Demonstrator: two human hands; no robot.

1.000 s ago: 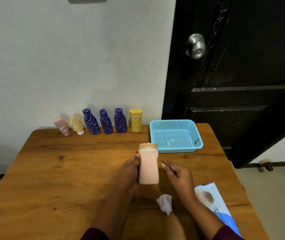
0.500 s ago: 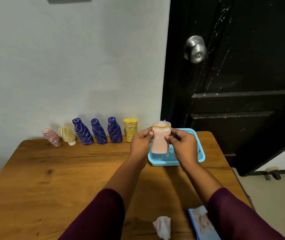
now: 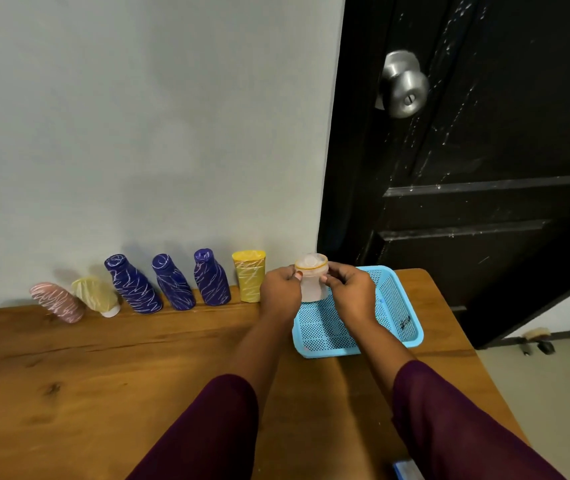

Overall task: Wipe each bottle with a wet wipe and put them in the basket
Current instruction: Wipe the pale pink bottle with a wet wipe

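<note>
I hold a pale pink bottle (image 3: pixel 311 284) upright over the back left part of the blue mesh basket (image 3: pixel 399 315). My left hand (image 3: pixel 280 296) grips its left side and my right hand (image 3: pixel 352 294) grips its right side. The bottle's lower end is low inside the basket; whether it touches the floor is hidden. Against the wall stand a yellow bottle (image 3: pixel 249 280), three dark blue bottles (image 3: pixel 211 282) (image 3: pixel 172 283) (image 3: pixel 132 285), a cream bottle (image 3: pixel 94 294) and a pink striped bottle (image 3: pixel 57 301). The used wipe is out of frame.
The wooden table (image 3: pixel 103 375) ends at the right just past the basket. A black door (image 3: pixel 477 168) with a metal knob (image 3: pixel 403 84) stands behind it. A corner of the wipes pack (image 3: pixel 406 471) shows at the bottom edge.
Both hands carried the pink bottle from the middle of the table to the basket and lowered it slightly. The view tilted up, so the crumpled wipe left the frame.
</note>
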